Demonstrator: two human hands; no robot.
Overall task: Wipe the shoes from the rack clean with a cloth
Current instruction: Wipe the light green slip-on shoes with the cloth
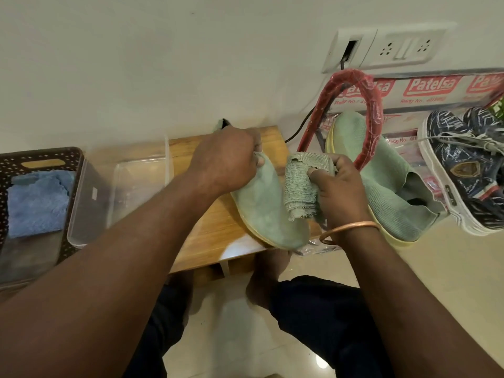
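I am in the middle of the job, by my reckoning, with one shoe in hand and others waiting. My left hand [226, 159] grips the heel end of a pale green knitted slip-on shoe with a yellow sole [267, 214], fingers curled over its collar, holding it on the low wooden table [207, 241] with its toe pointing back towards me. My right hand [341, 186] is closed round a folded, ribbed green cloth [300, 186], thumb pinching it, and the cloth rests against the side of the shoe's upper.

I cannot tell how much of this shoe is already clean; its upper looks faintly mottled. Its matching green shoe [390, 184] lies just to the right, partly under the red looped handle of a printed plastic bag [365, 105], and I judge it has yet to be wiped. Beyond it sits a pair of dark blue patterned lace-up sneakers with white soles [463, 170], which also seem to be waiting.

At the far left a brown perforated basket [41, 159] holds a spare blue cloth [38, 203].
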